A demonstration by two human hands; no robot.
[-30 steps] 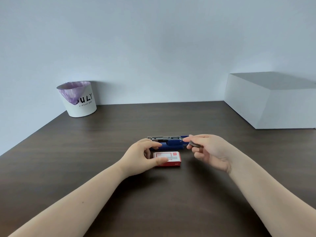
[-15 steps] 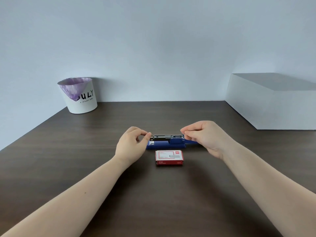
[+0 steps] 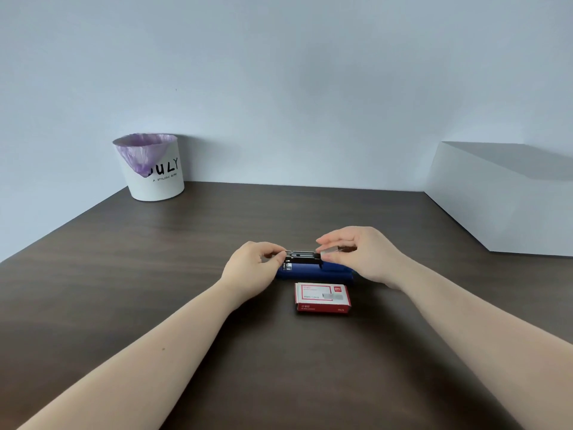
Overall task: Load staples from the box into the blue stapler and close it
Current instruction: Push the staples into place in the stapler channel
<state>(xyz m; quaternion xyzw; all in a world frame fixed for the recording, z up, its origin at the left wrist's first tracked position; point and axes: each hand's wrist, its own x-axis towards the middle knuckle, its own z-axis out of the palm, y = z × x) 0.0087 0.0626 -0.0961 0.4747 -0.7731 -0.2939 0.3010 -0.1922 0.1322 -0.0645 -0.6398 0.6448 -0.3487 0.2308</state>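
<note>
On the desk (image 3: pixel 155 305): blue stapler (image 3: pixel 313 270) lies open behind the staple box (image 3: pixel 322 297).
Left hand (image 3: pixel 252 268) fingers pinch its metal rail end; right hand (image 3: pixel 359 252) fingers pinch a staple strip (image 3: pixel 331 252).

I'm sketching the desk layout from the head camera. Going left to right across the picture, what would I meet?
White bin with purple liner → left hand → blue stapler → right hand → large white box. The red staple box sits nearer than the stapler and overlaps it sideways, so I leave it out.
</note>
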